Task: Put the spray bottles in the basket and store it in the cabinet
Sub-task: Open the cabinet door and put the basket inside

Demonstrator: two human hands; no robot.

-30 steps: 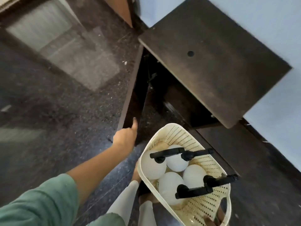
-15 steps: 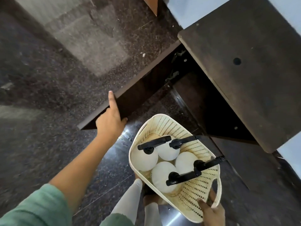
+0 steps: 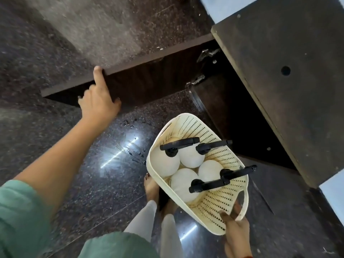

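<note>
1. Two hands are working at once: the right hand is gripping the cut-out handle at the near end of the basket, fingers curled through the slot, and is carrying it in the air just in front of the cabinet opening.
2. The left hand is lying mostly open against the cabinet door, forefinger hooked over its top edge, holding nothing else.
3. Four spray bottles are standing packed together inside the basket, black triggers pointing toward the cabinet.
4. The perforated plastic is looking thin and likely flexing; hanging from one handle, it is tilting, so a second hand at the far rim would probably steady it.
5. The bottles are looking rigid and possibly heavy if full; I cannot tell their fill.
6. The cabinet top is overhanging the opening, and the hinges are sitting at its far side, so the triggers are likely needing a low entry.
7. The floor beside the door is lying open.
</note>
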